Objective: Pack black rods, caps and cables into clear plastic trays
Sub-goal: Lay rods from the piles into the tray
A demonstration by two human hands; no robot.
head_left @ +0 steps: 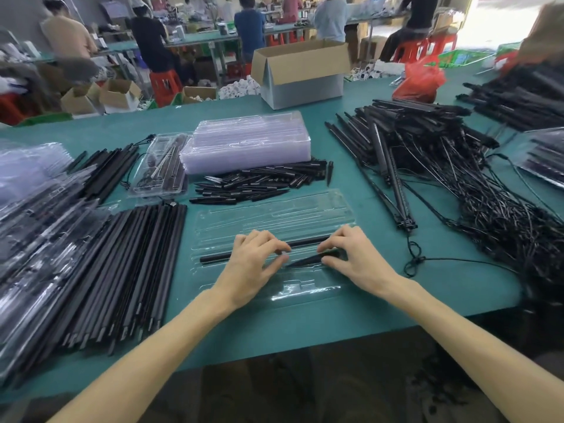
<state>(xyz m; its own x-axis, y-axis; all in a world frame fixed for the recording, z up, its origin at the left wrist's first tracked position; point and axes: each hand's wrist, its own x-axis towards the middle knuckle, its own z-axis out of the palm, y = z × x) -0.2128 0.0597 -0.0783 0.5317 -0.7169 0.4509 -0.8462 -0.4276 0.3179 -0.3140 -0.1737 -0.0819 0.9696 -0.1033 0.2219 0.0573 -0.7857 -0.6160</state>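
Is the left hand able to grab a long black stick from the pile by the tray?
Probably yes. The left hand rests on the tray, and the stick pile lies right beside it, with nothing in between.

- Open tray (274, 215) is lying on the table (381, 209), at the near centre.
- One rod (213, 257) is lying in the tray, crosswise.
- Pointed cap (314, 260) is sitting just before the rod, pinched by the right hand (351, 254).
- Rod pile (128, 270) is lying left of the tray.
- Cap pile (259, 181) is lying behind the tray.
- Tray stack (247, 145) is standing behind the caps.
- Cable bundle (488, 209) is spreading to the right.
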